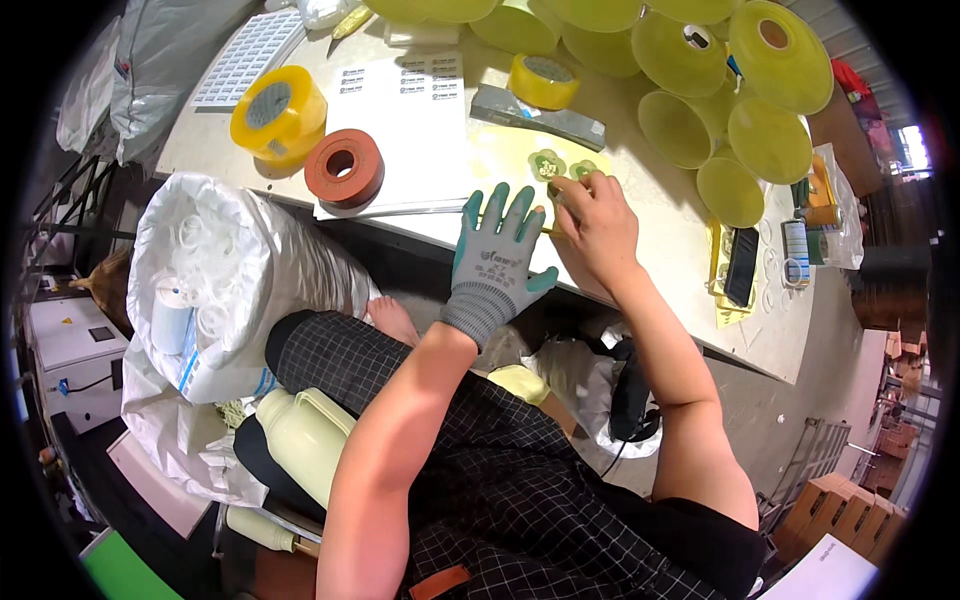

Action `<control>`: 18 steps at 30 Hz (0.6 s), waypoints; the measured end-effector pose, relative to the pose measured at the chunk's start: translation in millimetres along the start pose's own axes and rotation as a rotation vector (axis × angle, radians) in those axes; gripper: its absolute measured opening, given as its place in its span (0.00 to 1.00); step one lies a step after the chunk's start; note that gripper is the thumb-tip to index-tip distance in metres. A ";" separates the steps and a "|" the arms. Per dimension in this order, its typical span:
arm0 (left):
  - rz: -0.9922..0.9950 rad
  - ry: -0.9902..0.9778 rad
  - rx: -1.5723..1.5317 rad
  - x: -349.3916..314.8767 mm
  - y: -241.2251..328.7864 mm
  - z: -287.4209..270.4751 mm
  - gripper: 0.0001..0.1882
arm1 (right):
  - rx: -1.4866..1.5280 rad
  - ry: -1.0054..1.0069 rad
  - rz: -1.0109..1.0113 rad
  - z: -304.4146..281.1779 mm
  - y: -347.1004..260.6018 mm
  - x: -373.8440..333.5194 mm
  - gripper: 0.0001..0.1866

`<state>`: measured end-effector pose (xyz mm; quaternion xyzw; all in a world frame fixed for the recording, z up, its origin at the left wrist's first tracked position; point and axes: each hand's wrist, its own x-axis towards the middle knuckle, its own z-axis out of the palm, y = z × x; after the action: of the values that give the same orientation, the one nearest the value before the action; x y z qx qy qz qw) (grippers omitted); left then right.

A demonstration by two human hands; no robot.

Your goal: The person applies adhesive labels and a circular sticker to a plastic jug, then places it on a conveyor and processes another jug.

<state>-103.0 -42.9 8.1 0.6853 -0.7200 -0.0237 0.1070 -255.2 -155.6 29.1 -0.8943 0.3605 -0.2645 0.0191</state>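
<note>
My left hand (497, 250) wears a grey knit glove with green fingertips. Its fingers are spread over the table's front edge, beside a yellow sheet (497, 150), with nothing in them. My bare right hand (600, 222) rests at the sheet's near right side, thumb and fingers bent together in a pinch. Whatever lies between those fingertips is too small to make out. Just beyond them are two green flower-shaped pieces (546, 165) on the sheet, the right one partly covered by my hand. A grey bar (538, 116) lies across the sheet's far side.
Yellow tape (285, 112) and a reddish-brown roll (343, 168) stand left on the table, near printed white sheets (390, 125). Another tape roll (545, 80) sits by the bar. Several yellow-green cones (672, 128) crowd the far right. A white sack (225, 290) of clear rings stands left.
</note>
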 end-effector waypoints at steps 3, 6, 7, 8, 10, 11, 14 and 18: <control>0.009 0.019 -0.008 -0.1 1.6 -1.7 0.46 | -0.010 -0.019 0.002 1.3 1.3 -8.5 0.16; -0.009 0.000 -0.010 -1.2 0.2 -5.0 0.45 | -0.020 0.023 0.047 11.4 -0.8 -3.5 0.17; -0.004 0.007 -0.010 -1.4 -0.4 -4.3 0.45 | -0.032 0.023 0.054 11.8 -3.5 -3.3 0.17; 0.001 0.013 -0.011 -1.3 -0.7 -2.8 0.45 | -0.045 0.024 0.062 11.3 -6.5 -3.0 0.17; 0.002 0.019 0.001 1.1 -0.8 -2.3 0.44 | -0.069 -0.007 0.050 10.2 -6.6 1.1 0.17; -0.001 0.010 0.013 0.6 -0.6 -2.3 0.44 | -0.078 -0.042 0.034 11.3 -4.0 0.9 0.18; -0.003 -0.016 0.004 2.0 4.4 -1.5 0.44 | 0.142 -0.007 0.200 6.7 11.9 10.6 0.17; -0.032 -0.085 0.043 8.6 10.1 -10.8 0.44 | 0.901 0.228 0.580 -33.4 2.6 35.1 0.17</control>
<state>-111.2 -49.6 21.5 0.6972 -0.7132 -0.0390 0.0610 -252.1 -175.3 73.4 -0.6271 0.4433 -0.4719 0.4331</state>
